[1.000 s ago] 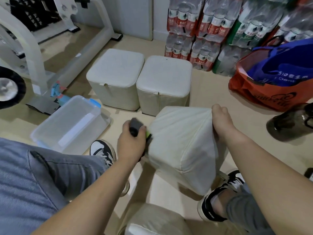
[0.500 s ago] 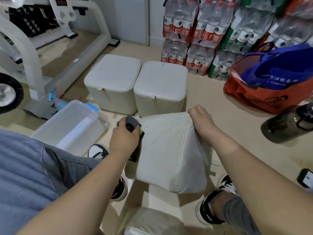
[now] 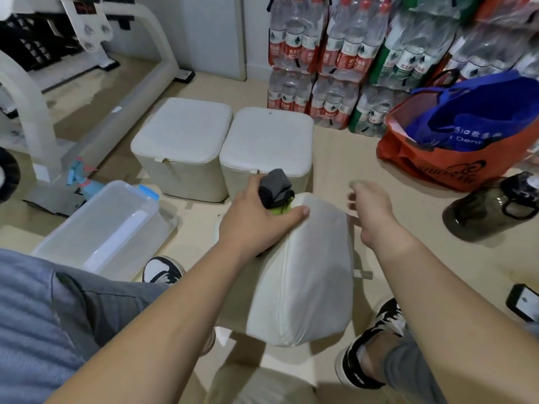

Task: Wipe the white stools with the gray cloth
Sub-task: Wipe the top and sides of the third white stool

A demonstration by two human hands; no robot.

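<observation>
A white stool [image 3: 309,275] lies tipped on its side on the floor between my feet. My left hand [image 3: 256,223] rests on its far upper edge, shut on the bunched gray cloth [image 3: 275,186], which has a green patch under it. My right hand [image 3: 370,211] hovers just right of the stool's far corner, blurred, fingers loosely curled and apart, holding nothing. Two more white stools [image 3: 180,132] [image 3: 269,138] stand upright side by side further back. The top of another pale stool [image 3: 262,386] shows at the bottom edge.
A clear plastic box [image 3: 108,228] sits at the left by my left shoe. An orange bag [image 3: 455,164] with a blue bag inside, a dark jug [image 3: 484,208] and a phone [image 3: 523,306] lie at the right. Packs of water bottles [image 3: 335,59] stand behind; a white frame [image 3: 35,106] at far left.
My right hand has let go of the tipped stool's corner and moved slightly right. My left hand with the cloth has slid up from the stool's left side onto its far edge.
</observation>
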